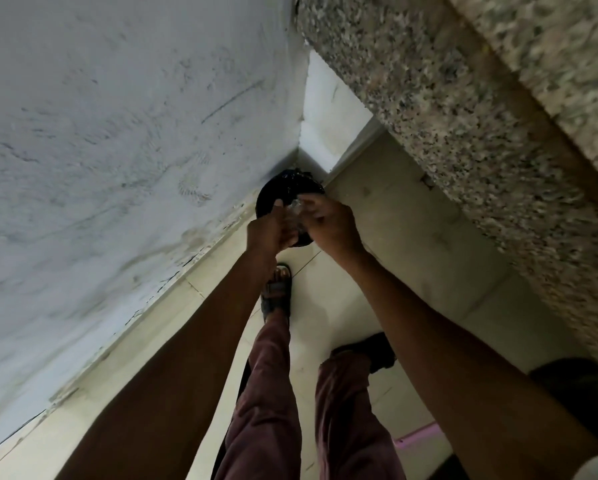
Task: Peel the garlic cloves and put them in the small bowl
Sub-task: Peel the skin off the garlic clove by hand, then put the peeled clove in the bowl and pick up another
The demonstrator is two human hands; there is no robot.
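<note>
Both arms reach down to a black-lined bin [283,195] in the floor corner.
Left hand [271,228] and right hand [328,225], fingers curled, pinch something small and pale, likely skins; no cloves or bowl show. Drop scraps squarely over the opening.

The hands [304,223] hide most of a small, blurred clear thing [295,206], unidentifiable.

black bag [283,192], speckled grey counter [463,98]
</note>
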